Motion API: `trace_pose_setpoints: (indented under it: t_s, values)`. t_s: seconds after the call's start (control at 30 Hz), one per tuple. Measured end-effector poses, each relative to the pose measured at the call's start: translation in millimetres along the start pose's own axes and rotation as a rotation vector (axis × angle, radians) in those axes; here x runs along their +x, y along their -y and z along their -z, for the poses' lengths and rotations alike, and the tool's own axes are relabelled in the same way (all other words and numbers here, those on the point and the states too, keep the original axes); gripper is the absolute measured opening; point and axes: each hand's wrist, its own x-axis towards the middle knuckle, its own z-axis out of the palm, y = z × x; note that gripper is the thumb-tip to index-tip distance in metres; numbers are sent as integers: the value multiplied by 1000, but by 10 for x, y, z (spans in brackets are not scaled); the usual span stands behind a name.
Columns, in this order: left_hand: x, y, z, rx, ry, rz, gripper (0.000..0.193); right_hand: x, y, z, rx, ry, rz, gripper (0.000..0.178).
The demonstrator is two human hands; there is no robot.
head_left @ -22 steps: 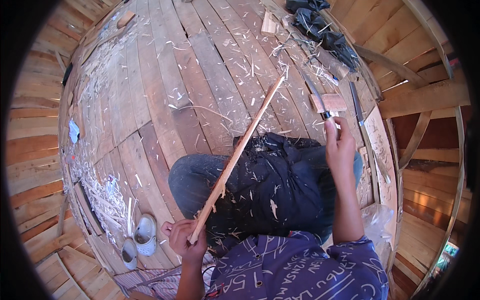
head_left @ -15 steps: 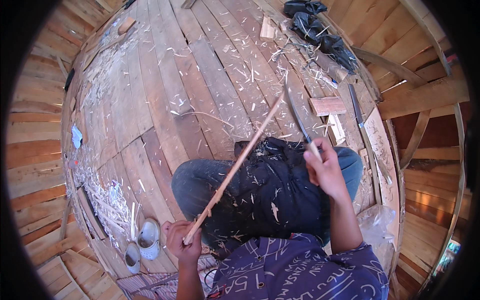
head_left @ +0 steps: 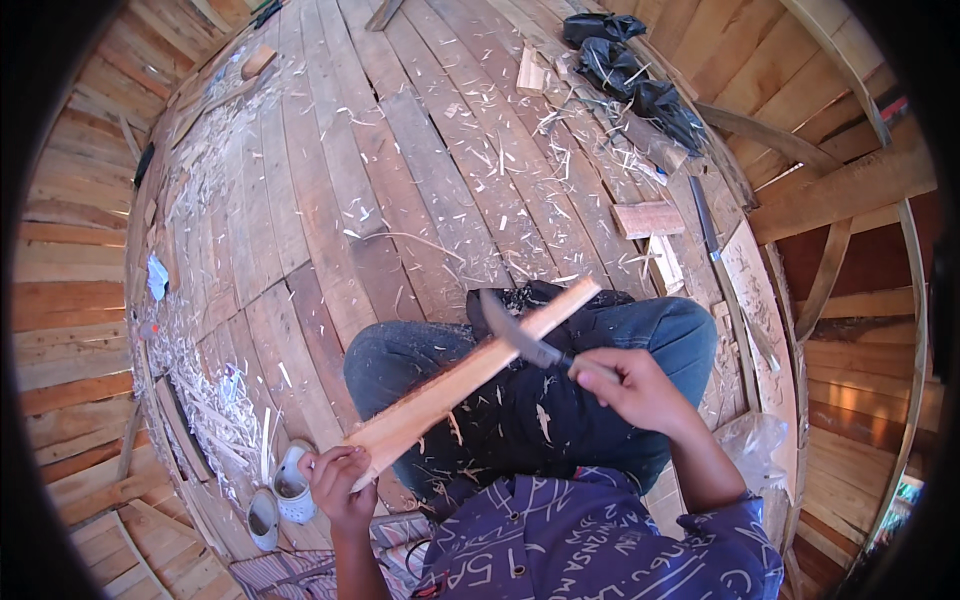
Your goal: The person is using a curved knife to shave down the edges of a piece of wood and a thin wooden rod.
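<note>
A long flat strip of pale wood (head_left: 430, 403) slants across my lap, its far end up and to the right. My left hand (head_left: 341, 487) grips the near end. My right hand (head_left: 640, 388) is closed round the handle of a curved knife (head_left: 527, 343). The blade, blurred near its tip, lies across the upper part of the strip; I cannot tell if it touches the wood. A dark cloth (head_left: 500, 400) sprinkled with shavings covers my lap between my bent knees.
Shavings litter the plank floor (head_left: 330, 190), heaped at the left. Grey clogs (head_left: 292, 482) stand at lower left. To the right lie wood blocks (head_left: 648, 218), a second long blade (head_left: 706, 220), a clear plastic bag (head_left: 752, 445) and, farther off, black plastic bags (head_left: 635, 80).
The wood strip has turned from its narrow edge to show its broad face, and its far end has come lower. My right hand has brought the knife down and left across it.
</note>
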Motion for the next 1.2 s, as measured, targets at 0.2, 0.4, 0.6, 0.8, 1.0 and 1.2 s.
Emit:
trace_pose_setpoints:
  t_s: [0.2,0.4,0.6,0.8,1.0,1.2]
  values:
    - [-25,-48,-34,-12,-14,37,18,-169,-35,-83,59,-227,-102,25]
    - [-17,8,-40,-36,-30,38,17,-233,-92,30,76,-205,-44,30]
    - [58,45,-26,-85,-18,66,17,-137,-48,5,35,-130,-61,24]
    - [88,68,-28,-106,-23,86,19,-108,-15,-144,-63,57,14,31]
    - [112,93,-43,-171,-30,170,16,-25,-93,-325,145,-24,-77,30]
    - [85,164,-33,-168,-19,177,21,-48,-51,-168,532,7,-139,29]
